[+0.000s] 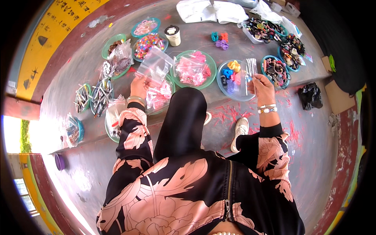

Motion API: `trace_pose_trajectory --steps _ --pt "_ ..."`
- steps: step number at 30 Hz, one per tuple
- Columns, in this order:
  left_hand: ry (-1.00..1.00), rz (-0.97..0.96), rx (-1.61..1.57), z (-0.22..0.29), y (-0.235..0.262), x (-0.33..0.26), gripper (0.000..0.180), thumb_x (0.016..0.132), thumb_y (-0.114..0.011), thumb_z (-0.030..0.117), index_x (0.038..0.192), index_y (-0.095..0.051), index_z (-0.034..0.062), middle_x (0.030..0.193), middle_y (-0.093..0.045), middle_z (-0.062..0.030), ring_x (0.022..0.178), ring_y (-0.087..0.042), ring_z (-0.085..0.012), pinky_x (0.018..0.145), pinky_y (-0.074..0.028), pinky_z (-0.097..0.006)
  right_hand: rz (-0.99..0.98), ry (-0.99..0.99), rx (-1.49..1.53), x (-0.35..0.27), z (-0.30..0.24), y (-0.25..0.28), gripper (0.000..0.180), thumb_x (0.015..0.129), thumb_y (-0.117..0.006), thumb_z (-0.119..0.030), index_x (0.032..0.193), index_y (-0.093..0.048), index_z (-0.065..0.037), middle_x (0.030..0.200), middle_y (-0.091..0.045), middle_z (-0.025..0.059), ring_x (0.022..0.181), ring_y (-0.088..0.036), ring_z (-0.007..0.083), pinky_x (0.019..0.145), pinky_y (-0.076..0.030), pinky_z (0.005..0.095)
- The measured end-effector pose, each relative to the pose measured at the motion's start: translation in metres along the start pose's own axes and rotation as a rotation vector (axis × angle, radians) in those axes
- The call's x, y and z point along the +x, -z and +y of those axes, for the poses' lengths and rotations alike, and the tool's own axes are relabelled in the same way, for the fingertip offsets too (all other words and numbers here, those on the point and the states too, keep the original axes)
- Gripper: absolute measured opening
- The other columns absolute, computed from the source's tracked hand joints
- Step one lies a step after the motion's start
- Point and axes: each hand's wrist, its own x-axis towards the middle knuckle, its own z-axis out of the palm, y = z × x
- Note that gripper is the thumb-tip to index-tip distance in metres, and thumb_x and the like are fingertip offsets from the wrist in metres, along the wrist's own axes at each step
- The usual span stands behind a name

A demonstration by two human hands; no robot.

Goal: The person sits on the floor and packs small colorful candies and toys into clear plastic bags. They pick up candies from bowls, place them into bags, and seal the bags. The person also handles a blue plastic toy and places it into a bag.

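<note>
My left hand (140, 87) is closed on some clear plastic bags (156, 64), which fan out above a green bowl of pink pieces (159, 93). My right hand (263, 85) pinches a narrow clear plastic bag (250, 72) upright; it looks flat. That bag overlaps the right side of a light blue bowl (236, 95) with yellow, blue and purple hair clips (231, 72) in it. Between my hands stands a green bowl (212, 74) with bagged pink items (192, 69). Their exact kind is too small to tell.
A lidded cup (172, 36) and colourful claw-like clips (221, 41) stand farther back. Bowls of dark hair ties (275, 71) sit at right, bowls of beads (149, 44) and pen-like sticks (102, 96) at left. Red scraps (231, 114) litter the floor beside a black plastic bag (310, 96).
</note>
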Motion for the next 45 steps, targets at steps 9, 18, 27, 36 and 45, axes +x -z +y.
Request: trace_pose_trajectory --steps 9,18,27,36,45 --pt "0.143 0.221 0.159 -0.039 0.070 -0.005 0.006 0.080 -0.053 0.006 0.086 -0.054 0.0033 0.074 -0.057 -0.0083 0.062 -0.057 -0.0188 0.055 -0.048 -0.028 -0.083 -0.074 0.025 -0.006 -0.005 -0.008 0.015 0.083 -0.058 -0.010 0.095 -0.062 -0.001 0.079 -0.066 0.0081 0.064 -0.063 0.0144 0.054 -0.045 0.0218" --pt "-0.276 0.564 0.977 -0.031 0.054 -0.023 0.017 0.075 -0.056 0.012 0.083 -0.060 -0.0024 0.082 -0.063 -0.0139 0.072 -0.061 -0.0225 0.066 -0.048 -0.034 -0.067 -0.002 0.022 -0.001 0.001 0.006 0.016 0.076 -0.067 -0.006 0.090 -0.065 0.002 0.074 -0.063 0.0016 0.059 -0.052 0.0068 0.053 -0.037 0.0178" --pt "-0.437 -0.365 0.598 0.040 -0.201 -0.117 0.021 0.085 -0.056 0.015 0.098 -0.062 0.0001 0.080 -0.061 -0.0016 0.071 -0.053 -0.0065 0.062 -0.043 -0.022 -0.147 -0.037 0.137 -0.009 -0.009 -0.004 0.009 0.079 -0.065 -0.005 0.087 -0.066 0.000 0.070 -0.061 0.0016 0.059 -0.054 0.0082 0.055 -0.041 0.0205" --pt "-0.144 -0.670 0.305 -0.047 -0.318 -0.145 0.018 0.088 -0.057 0.018 0.089 -0.057 -0.0006 0.073 -0.060 -0.0036 0.063 -0.057 -0.0089 0.058 -0.049 -0.024 0.128 0.355 -0.375 -0.009 -0.005 -0.005 0.016 0.073 -0.066 -0.011 0.086 -0.069 -0.002 0.078 -0.066 0.0058 0.067 -0.061 0.0145 0.061 -0.046 0.0243" --pt "-0.115 -0.672 0.181 -0.058 -0.323 -0.140 0.020 0.089 -0.055 0.016 0.095 -0.056 -0.0031 0.080 -0.062 -0.0054 0.070 -0.060 -0.0096 0.063 -0.050 -0.024 0.188 0.695 -0.734 -0.018 -0.013 -0.018 0.021 0.072 -0.062 -0.004 0.093 -0.068 -0.007 0.079 -0.063 0.0098 0.065 -0.062 0.0232 0.058 -0.047 0.0292"
